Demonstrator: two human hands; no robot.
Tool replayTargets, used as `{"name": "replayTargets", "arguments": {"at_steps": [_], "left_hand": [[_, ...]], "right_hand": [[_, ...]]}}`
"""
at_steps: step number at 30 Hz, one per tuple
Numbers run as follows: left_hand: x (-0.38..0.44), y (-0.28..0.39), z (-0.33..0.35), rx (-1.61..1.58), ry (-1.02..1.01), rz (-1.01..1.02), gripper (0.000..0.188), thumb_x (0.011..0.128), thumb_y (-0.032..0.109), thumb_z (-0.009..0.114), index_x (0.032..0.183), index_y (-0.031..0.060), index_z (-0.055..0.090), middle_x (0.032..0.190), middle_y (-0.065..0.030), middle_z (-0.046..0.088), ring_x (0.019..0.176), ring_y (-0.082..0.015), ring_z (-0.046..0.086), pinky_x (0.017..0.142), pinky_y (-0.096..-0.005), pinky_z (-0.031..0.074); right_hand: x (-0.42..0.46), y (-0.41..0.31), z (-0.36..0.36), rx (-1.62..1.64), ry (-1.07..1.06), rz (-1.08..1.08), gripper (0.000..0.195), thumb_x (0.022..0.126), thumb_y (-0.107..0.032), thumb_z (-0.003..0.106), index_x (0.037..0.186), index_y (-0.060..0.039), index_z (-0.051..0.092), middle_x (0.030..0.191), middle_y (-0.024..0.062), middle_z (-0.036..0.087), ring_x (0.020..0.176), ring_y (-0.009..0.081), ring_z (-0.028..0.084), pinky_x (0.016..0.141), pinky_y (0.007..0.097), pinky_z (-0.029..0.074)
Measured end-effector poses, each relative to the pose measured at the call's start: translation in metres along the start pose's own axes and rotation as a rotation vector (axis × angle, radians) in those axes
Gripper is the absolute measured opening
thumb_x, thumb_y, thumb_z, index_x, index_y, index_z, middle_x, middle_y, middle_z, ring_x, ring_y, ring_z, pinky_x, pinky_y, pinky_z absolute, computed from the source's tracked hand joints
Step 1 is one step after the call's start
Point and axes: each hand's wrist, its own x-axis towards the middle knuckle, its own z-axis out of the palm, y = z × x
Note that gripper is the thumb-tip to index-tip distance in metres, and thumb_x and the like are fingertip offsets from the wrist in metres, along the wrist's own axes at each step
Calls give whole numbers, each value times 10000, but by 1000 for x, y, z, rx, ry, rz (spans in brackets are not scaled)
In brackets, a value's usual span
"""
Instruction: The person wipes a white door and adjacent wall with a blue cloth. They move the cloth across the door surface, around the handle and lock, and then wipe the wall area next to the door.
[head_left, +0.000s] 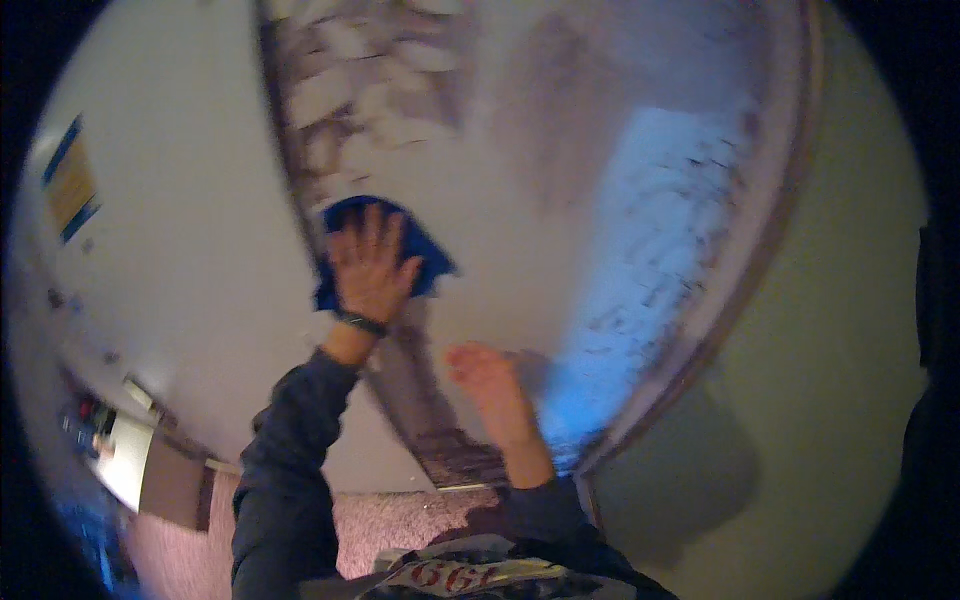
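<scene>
My left hand (369, 262) lies flat with its fingers spread, pressing a blue cloth (431, 259) against a large smooth panel (510, 292). The cloth shows around the fingers and beyond the thumb, close to the panel's dark left edge. A dark band circles my left wrist. Lower and to the right, my right hand (480, 367) is raised near the panel with fingers loosely bent; it is blurred, and no object shows in it. Whether it touches the panel cannot be told. A stone-like pattern and a bright blue patch show on the panel.
A pale wall (187, 247) with a blue and tan sign (71, 180) stretches left. To the right, a curved-looking frame (757, 262) borders a greenish wall (825, 420). Pinkish carpet (390, 525) shows below, with a white-topped piece of furniture (127, 457) at lower left.
</scene>
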Motion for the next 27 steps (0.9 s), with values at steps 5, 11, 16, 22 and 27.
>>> {"name": "replayTargets", "arguments": {"at_steps": [5,11,16,22,27], "left_hand": [[49,32,-8,69,115,-28,625,925,441,520,1474,165,406,1567,-107,297,1416,-366,282,1151,-511,178],[85,121,8,-61,38,138,680,867,467,604,1470,220,408,1566,-55,312,1390,-309,335,1152,-492,196],[78,174,20,-314,34,343,655,875,411,614,1456,182,418,1532,-67,355,1356,-293,370,1145,-488,230],[76,182,13,-503,70,276,564,869,229,587,1405,112,457,1512,-117,379,1359,-298,379,1137,-468,235],[81,173,15,-439,104,365,561,841,233,615,1372,106,491,1506,-101,396,1358,-284,392,1130,-463,240]], "right_hand": [[-3,-2,-17,71,-33,-40,599,1016,-485,376,1405,-32,425,1367,132,530,1266,243,493,1100,399,341],[-24,-32,-47,18,123,-99,581,1026,-461,348,1406,-27,413,1413,173,490,1315,287,459,1100,427,332],[-28,-59,-48,-83,280,-174,535,1035,-407,383,1385,-6,436,1356,172,533,1253,276,512,1065,426,379],[32,-105,-53,-301,492,-256,423,1035,-259,449,1367,2,459,1350,153,524,1174,236,549,1044,383,406],[83,-96,-83,-804,497,-518,396,967,-161,541,1323,8,500,1363,161,504,1197,292,507,1036,428,396]]}}
